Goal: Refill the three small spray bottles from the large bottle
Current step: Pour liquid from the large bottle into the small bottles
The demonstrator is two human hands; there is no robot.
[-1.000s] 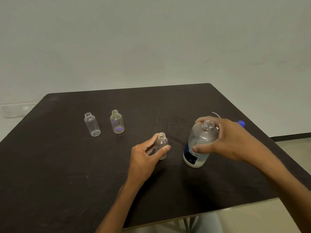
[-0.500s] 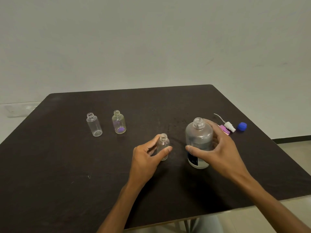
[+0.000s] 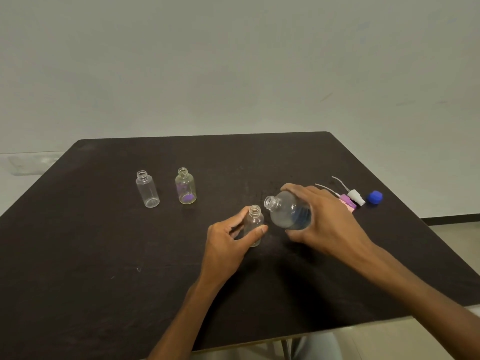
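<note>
The left hand (image 3: 228, 240) is curled round a small spray bottle (image 3: 254, 224) standing on the surface (image 3: 104, 268); the right hand (image 3: 327, 219) grips the tilted large bottle (image 3: 288, 210); its mouth should be brought directly over the small neck, and pouring kept slow.

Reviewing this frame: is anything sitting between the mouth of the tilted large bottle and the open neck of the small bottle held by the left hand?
Nothing visible. The large bottle, gripped by the right hand, tilts its uncapped mouth toward the small bottle steadied by the left hand. Both necks are open, with only bare gap between.
</note>
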